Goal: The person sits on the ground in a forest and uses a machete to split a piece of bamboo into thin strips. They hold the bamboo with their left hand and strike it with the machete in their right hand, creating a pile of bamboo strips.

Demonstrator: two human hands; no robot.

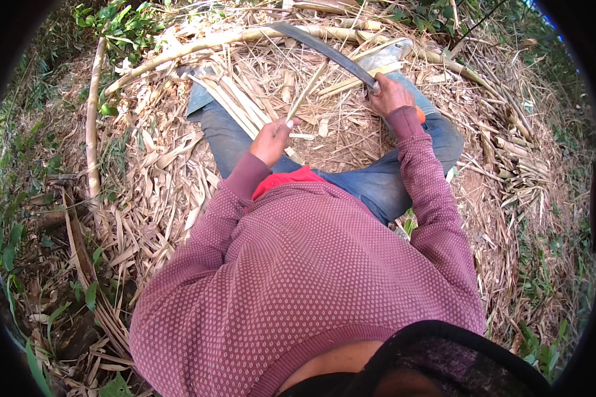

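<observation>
Between my bent legs, my left hand (271,141) is closed around the near end of a thin bamboo strip (308,90), which points up and away to the right. My right hand (391,97) grips a long machete (328,51); its dark, curved blade reaches up and to the left, past the strip's far end. A bit of orange at the right wrist (420,114) seems to be the machete's handle end. Whether the blade touches the strip, I cannot tell. Several pale split strips (228,106) lean across my left leg, and others (357,81) lie beside my right foot.
A long curved bamboo pole (172,56) lies across the ground beyond my feet. Another pole (93,126) lies at the left. Dry husks and shavings (159,169) cover the ground, with green plants (122,26) around the edges and a heap of split pieces (513,155) at right.
</observation>
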